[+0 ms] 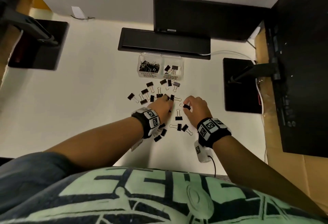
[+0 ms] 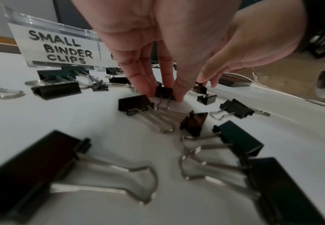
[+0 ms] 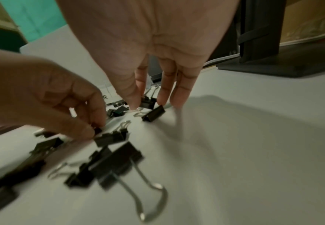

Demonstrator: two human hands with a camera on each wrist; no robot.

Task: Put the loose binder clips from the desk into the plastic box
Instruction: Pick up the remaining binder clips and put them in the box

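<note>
At the back of the desk [image 1: 88, 90], right in front of a flat black tray [image 1: 164, 43], sits the clear plastic box [image 1: 160, 66] with two compartments. The left one [image 1: 149, 66] is labelled "SMALL BINDER CLIPS" in black marker and holds a decent pile of small black clips. The right one [image 1: 173, 68] reads "MEDIUM BINDER CLIPS", as far as I can make out from the head view, and only has a few bigger clips in it. The lid seems to stand open behind it, though I can't say for sure.

The loose binder clips [image 1: 150, 92] are scattered on the desk between the box and the person, black bodies with silver wire handles, mixed sizes, some near the box front and some down by the wrists.

The left hand [image 1: 162, 107] reaches down with its fingertips [image 2: 179, 92] pinching a small clip [image 2: 164, 93] that's sitting on the desk, thumb on one side and fingers on the other. The right hand [image 1: 195, 107] does the same thing just beside it, thumb and fingers closed round another small clip [image 3: 147, 102], with a bigger clip [image 3: 154, 113] lying right next to it.

Both wrists wear black bands with square black-and-white code tags [image 1: 210, 125].
</note>
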